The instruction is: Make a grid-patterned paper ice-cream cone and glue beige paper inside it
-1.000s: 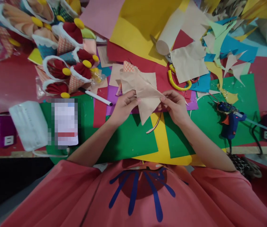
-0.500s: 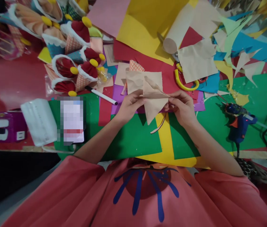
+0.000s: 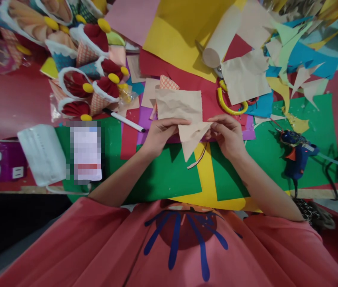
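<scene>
Pinched by the left hand point(image 3: 161, 135) and right hand point(image 3: 228, 133), the cloth point(image 3: 193, 137) spans between them, point toward the wearer. Folding seems in hand; the next move calls for even tension. Right of the grip sits a glue gun point(image 3: 299, 161).

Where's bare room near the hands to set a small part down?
Two patches: the left green sheet between the left forearm and the yellow strip, and the right green sheet between the right forearm and glue gun. It's crowded upper left with cones and upper right with paper scraps.
</scene>
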`<action>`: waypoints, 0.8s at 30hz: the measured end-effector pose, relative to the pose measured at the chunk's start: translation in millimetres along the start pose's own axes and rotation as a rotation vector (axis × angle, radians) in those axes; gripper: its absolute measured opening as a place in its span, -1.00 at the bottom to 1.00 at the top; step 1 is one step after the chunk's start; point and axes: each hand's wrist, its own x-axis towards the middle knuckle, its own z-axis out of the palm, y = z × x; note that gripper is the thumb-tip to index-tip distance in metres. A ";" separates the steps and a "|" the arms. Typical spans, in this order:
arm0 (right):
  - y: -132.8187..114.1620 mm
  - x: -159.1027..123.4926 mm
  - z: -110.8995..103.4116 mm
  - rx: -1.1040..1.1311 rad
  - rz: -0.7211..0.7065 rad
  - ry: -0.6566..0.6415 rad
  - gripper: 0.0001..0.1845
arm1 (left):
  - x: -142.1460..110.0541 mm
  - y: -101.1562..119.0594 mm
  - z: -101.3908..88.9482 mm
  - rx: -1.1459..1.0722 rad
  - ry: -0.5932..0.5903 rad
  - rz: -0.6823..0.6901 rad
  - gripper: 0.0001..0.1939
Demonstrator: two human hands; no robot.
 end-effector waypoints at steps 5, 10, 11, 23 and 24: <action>-1.1 -0.1 -0.5 0.003 0.001 -0.007 -0.91 | -0.9 -4.2 -4.2 0.083 -0.025 0.030 -0.83; -2.0 1.1 -1.5 0.020 -0.010 -0.036 -0.92 | -1.6 -2.2 -6.9 0.146 -0.057 0.143 -0.84; -2.1 1.4 -1.9 0.024 -0.014 -0.040 -0.92 | -1.5 -0.9 -7.1 0.155 -0.075 0.172 -0.84; -3.7 2.5 -2.6 0.080 0.002 -0.032 -0.97 | 1.6 9.6 -4.8 0.233 -0.203 0.370 -0.75; -3.2 2.6 -2.9 0.078 0.002 -0.033 -0.97 | 1.5 9.7 -4.8 0.242 -0.205 0.366 -0.75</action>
